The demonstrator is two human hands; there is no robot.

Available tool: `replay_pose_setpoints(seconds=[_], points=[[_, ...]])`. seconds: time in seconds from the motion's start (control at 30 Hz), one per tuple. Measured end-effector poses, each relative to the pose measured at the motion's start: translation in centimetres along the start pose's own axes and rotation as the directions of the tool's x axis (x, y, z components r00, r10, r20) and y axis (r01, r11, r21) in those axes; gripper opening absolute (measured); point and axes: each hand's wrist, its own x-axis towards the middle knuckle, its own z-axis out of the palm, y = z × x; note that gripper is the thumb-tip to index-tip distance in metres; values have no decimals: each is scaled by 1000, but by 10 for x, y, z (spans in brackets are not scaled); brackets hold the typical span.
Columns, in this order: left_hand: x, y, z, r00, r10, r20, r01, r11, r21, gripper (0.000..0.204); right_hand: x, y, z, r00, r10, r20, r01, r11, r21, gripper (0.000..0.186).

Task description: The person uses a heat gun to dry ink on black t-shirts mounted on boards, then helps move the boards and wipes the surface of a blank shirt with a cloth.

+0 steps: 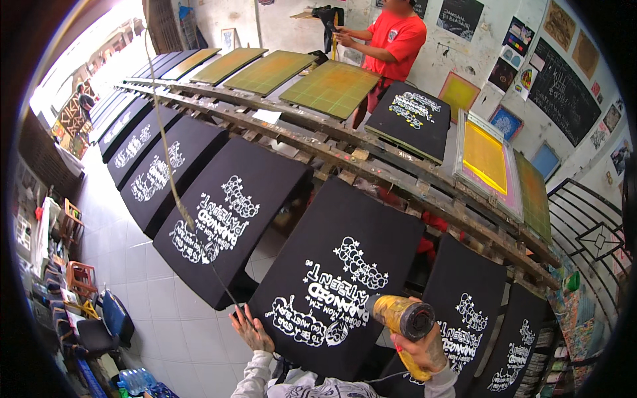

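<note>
My right hand (424,348) is wrapped round the handle of a yellow and black heat gun (402,315), held over the right part of a black T-shirt (338,225) with white lettering and cloud shapes. That shirt lies stretched flat on a board in front of me. At its left edge, my left hand (252,331) has its fingers spread. A long hanging cord (174,179) comes down to the fingertips of that hand; whether they touch it I cannot tell. To the left lies another printed black T-shirt (265,179), and to the right a further one (494,275).
A long wooden rack (318,142) carries the boards in two rows. Across it are several green boards (332,86) and a yellow screen frame (488,162). A person in a red shirt (397,36) stands beyond. Chairs (106,325) and water bottles (136,381) are at left.
</note>
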Motion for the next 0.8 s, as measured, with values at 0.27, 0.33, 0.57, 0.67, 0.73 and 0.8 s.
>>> replay_pose_setpoints(seconds=[0.27,0.33,0.57,0.67,0.73,0.8], points=[[2,10,1,999,-33,10,32,999,28,73,16,16,1,997,11,73,-16,998,62,83],[5,8,4,999,-46,6,45,999,21,71,17,4,20,993,62,-103,-51,993,108,81],[1,4,5,1000,-20,-8,20,1000,-5,68,3,7,21,998,62,-17,-59,990,124,84],[2,1,6,1000,-10,-13,9,1000,-10,65,2,-13,24,996,45,-74,-44,999,8,79],[2,2,5,1000,0,-14,0,1000,8,65,3,10,11,997,-17,78,19,999,-28,82],[2,0,5,1000,3,-8,-3,1000,24,65,5,18,5,990,-50,129,64,992,-105,82]])
